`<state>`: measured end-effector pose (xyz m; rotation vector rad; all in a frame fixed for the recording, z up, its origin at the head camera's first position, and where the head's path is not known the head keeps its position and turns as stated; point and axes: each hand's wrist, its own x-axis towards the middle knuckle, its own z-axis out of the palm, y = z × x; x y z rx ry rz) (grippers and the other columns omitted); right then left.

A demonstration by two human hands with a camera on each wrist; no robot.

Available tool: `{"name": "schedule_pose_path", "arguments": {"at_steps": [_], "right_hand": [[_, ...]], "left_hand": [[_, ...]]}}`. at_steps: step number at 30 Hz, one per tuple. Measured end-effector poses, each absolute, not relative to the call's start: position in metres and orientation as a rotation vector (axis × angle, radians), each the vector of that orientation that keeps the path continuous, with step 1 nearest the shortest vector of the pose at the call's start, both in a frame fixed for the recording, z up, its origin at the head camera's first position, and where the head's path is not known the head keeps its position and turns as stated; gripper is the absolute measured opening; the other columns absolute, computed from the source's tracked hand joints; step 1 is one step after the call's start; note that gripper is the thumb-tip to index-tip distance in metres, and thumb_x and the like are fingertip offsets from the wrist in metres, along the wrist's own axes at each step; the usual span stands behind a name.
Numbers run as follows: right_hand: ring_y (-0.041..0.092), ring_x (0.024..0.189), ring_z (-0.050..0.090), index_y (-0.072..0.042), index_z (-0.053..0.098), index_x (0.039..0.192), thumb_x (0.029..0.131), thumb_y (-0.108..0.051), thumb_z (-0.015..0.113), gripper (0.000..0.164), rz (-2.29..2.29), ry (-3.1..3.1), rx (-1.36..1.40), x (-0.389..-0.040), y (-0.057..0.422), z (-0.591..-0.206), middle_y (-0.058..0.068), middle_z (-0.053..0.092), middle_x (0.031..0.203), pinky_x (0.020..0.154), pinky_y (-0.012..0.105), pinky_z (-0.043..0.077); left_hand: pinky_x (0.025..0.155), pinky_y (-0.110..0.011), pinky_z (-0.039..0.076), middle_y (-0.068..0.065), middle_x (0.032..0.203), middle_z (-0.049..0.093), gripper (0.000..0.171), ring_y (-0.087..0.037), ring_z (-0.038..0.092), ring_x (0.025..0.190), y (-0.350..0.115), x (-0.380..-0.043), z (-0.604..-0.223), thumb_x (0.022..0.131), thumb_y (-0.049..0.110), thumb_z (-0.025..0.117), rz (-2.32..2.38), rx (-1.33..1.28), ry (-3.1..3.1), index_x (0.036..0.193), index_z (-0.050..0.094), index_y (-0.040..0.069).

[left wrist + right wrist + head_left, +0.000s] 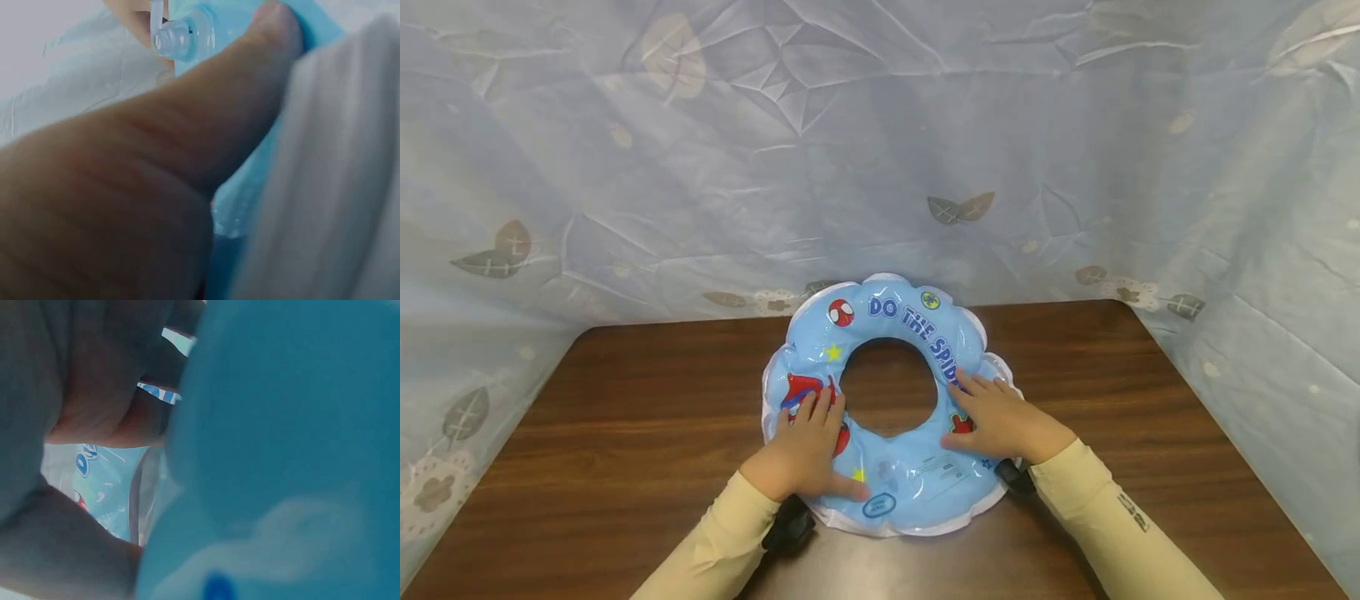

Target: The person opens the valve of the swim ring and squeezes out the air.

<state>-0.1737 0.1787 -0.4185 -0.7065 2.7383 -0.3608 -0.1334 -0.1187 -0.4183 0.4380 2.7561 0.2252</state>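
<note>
A light blue inflatable swim ring (891, 462) with a scalloped white edge lies on the brown table, printed with red figures, stars and lettering. My left hand (808, 450) rests on its left side, fingers spread straight and thumb pointing right. On the ring's right side lies my right hand (1000, 417), its fingers extended over the lettering. In the left wrist view a clear valve (175, 39) stands up from the ring beyond my left thumb (237, 81). The right wrist view shows the ring's bulging blue surface (281, 425) close against my right fingers (147, 419).
The dark wood-grain table (647, 417) extends to both sides of the ring. A pale grey-blue curtain (850, 167) with a leaf print hangs behind the table and along its sides. Black wrist straps (788, 527) show beneath the cream sleeves (1108, 500).
</note>
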Motion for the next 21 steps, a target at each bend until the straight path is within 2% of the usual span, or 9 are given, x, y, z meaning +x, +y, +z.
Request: {"name": "schedule_pose_path", "arguments": {"at_steps": [9,21], "right_hand": [[0.047,0.154,0.024,-0.003,0.039,0.158,0.093,-0.060,0.066,0.090,-0.346,2.696,-0.702,-0.1782,0.1795,-0.4209,0.020,0.029,0.167,0.122,0.065,0.015],[0.048,0.154,0.021,-0.001,0.036,0.159,0.093,-0.059,0.066,0.092,-0.379,2.697,-0.702,-0.1767,0.1802,-0.4184,0.021,0.025,0.168,0.122,0.065,0.014]], "left_hand": [[0.115,-0.076,0.021,-0.022,0.169,0.021,0.130,-0.048,0.017,0.154,-0.1181,-0.1388,-0.4215,0.069,0.068,0.084,0.224,0.431,2.748,0.163,0.023,0.003],[0.116,-0.075,0.019,-0.020,0.170,0.020,0.129,-0.047,0.017,0.155,-0.1226,-0.1439,-0.4201,0.068,0.067,0.085,0.259,0.441,2.734,0.164,0.024,0.005]]}}
